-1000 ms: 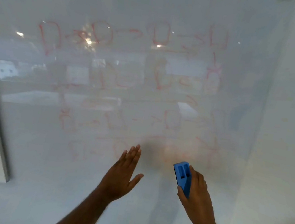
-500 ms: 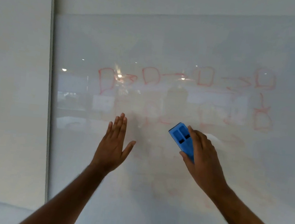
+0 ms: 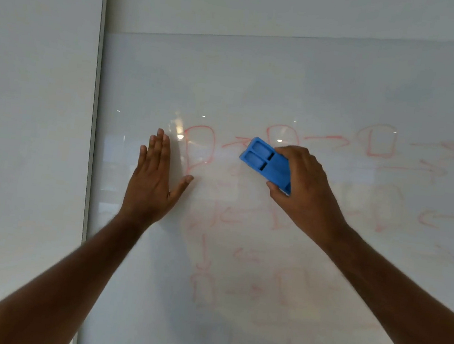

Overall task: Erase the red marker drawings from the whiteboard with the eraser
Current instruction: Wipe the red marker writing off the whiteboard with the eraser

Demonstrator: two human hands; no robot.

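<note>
The right hand [image 3: 301, 186] grips the blue eraser [image 3: 268, 164], fingers curled round its back end, against the whiteboard [image 3: 259, 84] amid the top row of red drawings [image 3: 198, 148]; the left hand [image 3: 152, 179] lies flat on the board, fingers straight and together, thumb out, just left of the leftmost box. The likely trouble is smearing; light or tilted strokes would leave pink haze, and the bracing palm could drag ink if it slides right.

The left hand [image 3: 152, 180] lay flat on the whiteboard [image 3: 259, 84], close to its left edge. Just right of it stood a drawn box [image 3: 199, 147], then the eraser [image 3: 268, 164] in the right hand [image 3: 303, 190]. More drawings [image 3: 378, 140] ran on rightward and below both hands.
</note>
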